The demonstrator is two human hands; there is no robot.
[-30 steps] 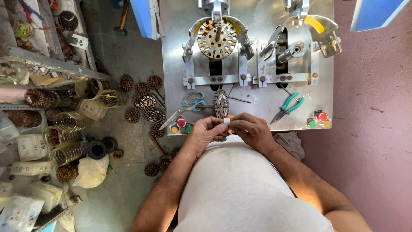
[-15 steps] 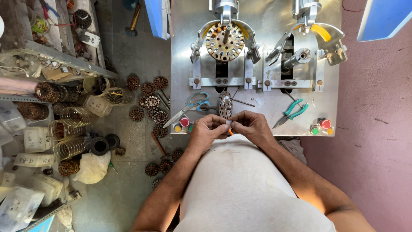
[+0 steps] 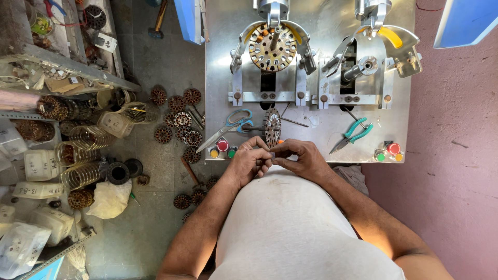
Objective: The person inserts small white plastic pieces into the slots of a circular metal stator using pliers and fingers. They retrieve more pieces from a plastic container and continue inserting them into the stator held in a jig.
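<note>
Both hands, left hand (image 3: 248, 163) and right hand (image 3: 301, 158), pinch 1 toothed, dark round stator core (image 3: 272, 127) standing on edge at the metal bench (image 3: 218, 78) front; its lower rim is hidden behind fingers.

Both hands, the left hand (image 3: 248, 163) and right hand (image 3: 303, 158), have drawn back from the stator disc (image 3: 273, 127), fingers pinched together.

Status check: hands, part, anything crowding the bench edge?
Left hand and right hand pinch a slotted round core, upright on the bench edge. Scissors left, pliers right, both apart from the hands.
</note>
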